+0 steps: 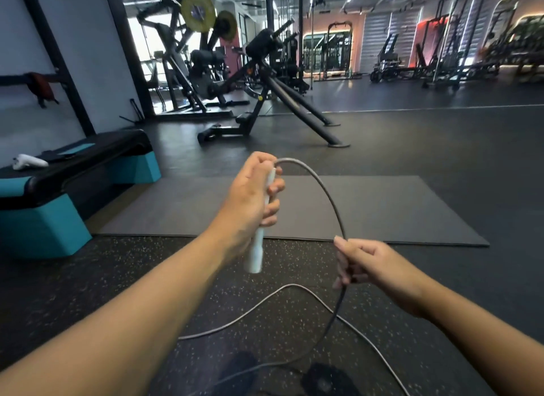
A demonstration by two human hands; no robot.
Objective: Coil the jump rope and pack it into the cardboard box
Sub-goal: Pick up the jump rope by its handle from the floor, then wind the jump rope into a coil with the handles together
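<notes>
Now the left hand (250, 201) is wrapped tight round the white plastic handle (259, 242) of the thin grey jump rope (326, 195), and the right hand (365, 263) pinches the cord just below the first arc. The rest trails loose across the speckled rubber floor (88, 283), crossing itself near the feet. My worry: that crossing could snag or knot as the slack is drawn up. No cardboard box is in view.
</notes>
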